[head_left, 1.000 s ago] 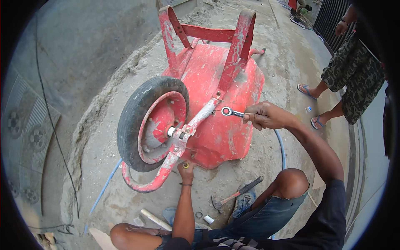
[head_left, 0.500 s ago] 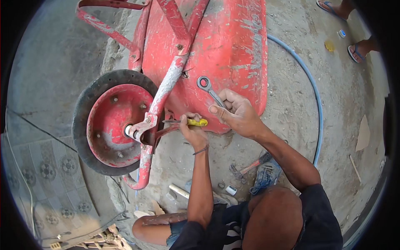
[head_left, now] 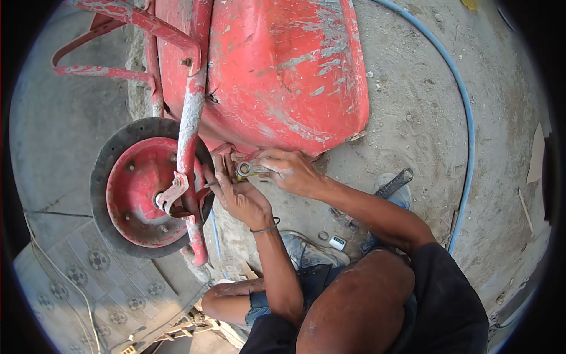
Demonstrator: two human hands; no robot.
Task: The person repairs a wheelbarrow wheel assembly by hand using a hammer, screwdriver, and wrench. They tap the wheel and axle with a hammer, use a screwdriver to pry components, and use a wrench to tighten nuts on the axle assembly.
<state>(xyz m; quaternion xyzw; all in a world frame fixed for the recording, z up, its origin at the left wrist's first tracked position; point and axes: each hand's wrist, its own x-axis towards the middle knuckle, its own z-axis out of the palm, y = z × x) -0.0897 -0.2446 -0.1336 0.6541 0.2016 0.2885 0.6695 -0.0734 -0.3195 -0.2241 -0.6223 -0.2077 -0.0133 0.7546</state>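
Observation:
My right hand (head_left: 295, 172) is closed around the handle of a ratchet ring wrench. The wrench's ring end (head_left: 243, 169) sits right at the fingers of my left hand (head_left: 240, 202). Behind the ring shows a bit of the yellow handle of a screwdriver (head_left: 249, 174), mostly hidden, which my left hand holds with its fingers partly stretched. Both hands are beside the wheel end of a tipped red wheelbarrow, just below its scratched tray (head_left: 277, 76). Left of them are the frame tube (head_left: 192, 112) and the black-tyred wheel (head_left: 134, 194) with its axle bracket (head_left: 174, 192).
A blue hose (head_left: 463, 94) curves over the dusty ground at the right. Near my feet lie a hammer (head_left: 394, 184), partly hidden, a small metal ring (head_left: 323, 235) and a small white object (head_left: 337, 242). Patterned tiles (head_left: 100, 277) lie at the lower left.
My right hand has brought the wrench down and left, to my left hand. My left hand has shifted down and left in the picture. The view has shifted, and the wheelbarrow stands further left.

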